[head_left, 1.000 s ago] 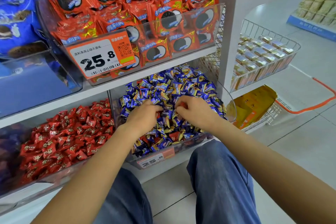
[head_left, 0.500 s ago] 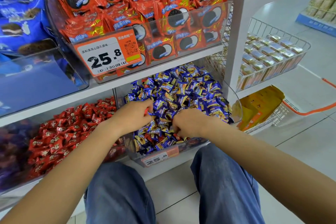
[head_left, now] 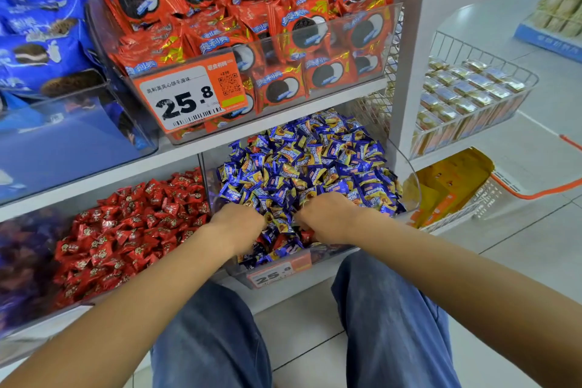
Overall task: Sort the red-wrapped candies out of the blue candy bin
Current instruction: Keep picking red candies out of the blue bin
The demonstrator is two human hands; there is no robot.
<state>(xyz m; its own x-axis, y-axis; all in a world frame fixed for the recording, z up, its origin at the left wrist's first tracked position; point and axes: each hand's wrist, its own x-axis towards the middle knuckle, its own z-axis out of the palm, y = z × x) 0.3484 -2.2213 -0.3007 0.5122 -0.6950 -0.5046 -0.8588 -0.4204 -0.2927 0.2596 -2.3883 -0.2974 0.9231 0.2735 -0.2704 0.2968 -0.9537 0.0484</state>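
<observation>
Head camera view, looking down past two bare forearms and blue-jeaned knees at a shop shelf.

Both hands are buried knuckle-deep in the front of a clear blue candy bin [head_left: 412, 176], side by side with a narrow strip of sweets between them. The left hand [head_left: 236, 227] has its fingers curled down into the pile; the right hand [head_left: 327, 217] does the same. The fingertips are hidden under wrappers, so what either hand holds, if anything, cannot be told.

Blue-and-gold candies [head_left: 315, 161] are heaped high beyond the hands. A few red-wrapped candies [head_left: 305, 235] show between the hands and just in front of them, close to the bin's front wall. That front wall, bearing a small price tag [head_left: 277, 274], lies right under the wrists.

Just left of the left hand, past the clear dividing wall, sits a bin of red candies [head_left: 126, 230]. Above the hands, a shelf edge and a bin of red biscuit packs [head_left: 252, 25] with a large orange price label [head_left: 189, 94] overhang the pile. Right of the right hand, the bin's curved side wall stands next to a white shelf post [head_left: 409, 72]. Beyond it are a wire basket [head_left: 472, 88] and open floor.
</observation>
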